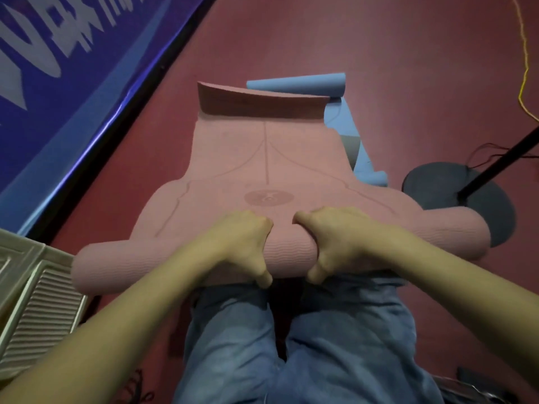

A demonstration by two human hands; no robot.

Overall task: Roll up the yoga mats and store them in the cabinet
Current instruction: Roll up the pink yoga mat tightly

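From the head camera we see our left hand [245, 243] and right hand [335, 243] side by side, fingers curled over the rolled near end of a pink yoga mat [268, 170], thumbs tucked beneath. Beyond our hands it lies flat, textured, with faint alignment lines. A blue mat [300, 84] lies farther off. The white lettering on the blue banner [58, 68] is unreadable.

We reach both arms forward, our left hand [245, 243] and right hand [335, 240] close together, fingers [303, 221] curled over, thumbs tucked beneath.
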